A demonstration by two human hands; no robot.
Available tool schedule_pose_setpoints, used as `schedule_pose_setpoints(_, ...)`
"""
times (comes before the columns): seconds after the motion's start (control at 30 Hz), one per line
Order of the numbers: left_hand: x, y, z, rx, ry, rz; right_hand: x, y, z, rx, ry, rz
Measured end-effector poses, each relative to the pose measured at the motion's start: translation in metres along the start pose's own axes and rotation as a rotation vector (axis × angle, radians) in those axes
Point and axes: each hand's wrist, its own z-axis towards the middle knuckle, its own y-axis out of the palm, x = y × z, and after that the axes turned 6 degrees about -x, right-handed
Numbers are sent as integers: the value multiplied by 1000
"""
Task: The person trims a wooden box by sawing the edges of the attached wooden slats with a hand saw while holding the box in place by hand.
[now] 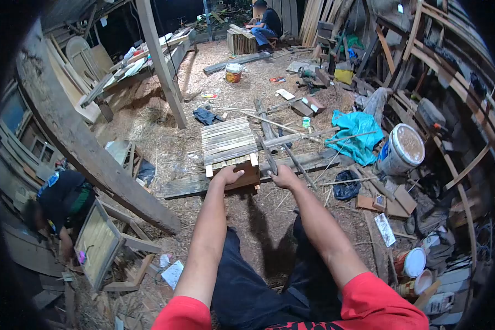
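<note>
A box with a slatted wooden top (227,137) stands in front of me on a dark plank (184,188) laid across the floor. My left hand (229,175) is closed at its near edge, thumb pointing right; its other fingers are mostly hidden. Just right of the box, my right hand (284,177) is wrapped around a dark, narrow tool (267,156) that points forward. The tool's exact kind is hard to make out. Past it, a long pale strip of wood (302,136) reaches right from the box.
A wooden post (102,143) slants at the left, near a crouching person (63,203) beside a wooden frame. Another person (269,25) sits at the back by a slatted box. Right lie a teal sheet (357,135), a white bucket (402,148) and scrap wood.
</note>
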Motion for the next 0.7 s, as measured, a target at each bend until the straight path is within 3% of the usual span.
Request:
schedule_pose_setpoints(0.07, -16, -12, -10, 44, 61, -45, -12, 10, 13, -51, -113, 22)
schedule_pose_setpoints(0.1, 29, 9, -25, -25, 3, -27, 27, 3, -8, -40, -24, 151)
schedule_pose_setpoints(0.17, 34, -2, -18, -40, -4, 4, 10, -15, -9, -81, 65, 160)
schedule_pose_setpoints(0.2, 34, -8, -14, 6, -15, 10, 4, -16, -11, 53, -14, 221)
schedule_pose_setpoints(0.3, 55, -17, -26, 149, 55, -2, -1, -25, -2, -128, 137, 456)
schedule_pose_setpoints(0.4, 50, 6, -23, 268, 79, -24, -7, -25, -3, 8, 58, 432)
schedule_pose_setpoints(0.5, 52, 7, -13, 219, 5, 225, 3, -12, 11, 110, 13, 432)
schedule_pose_setpoints(0.53, 42, 13, 4, 391, 52, 100, -5, -11, 7, 113, 45, 449)
schedule_pose_setpoints(0.6, 40, 18, 29, 370, -20, 66, -20, -11, 3, 119, 140, 440)
schedule_pose_setpoints(0.7, 58, 12, 36, 313, -83, 127, -43, -7, -7, 230, 82, 465)
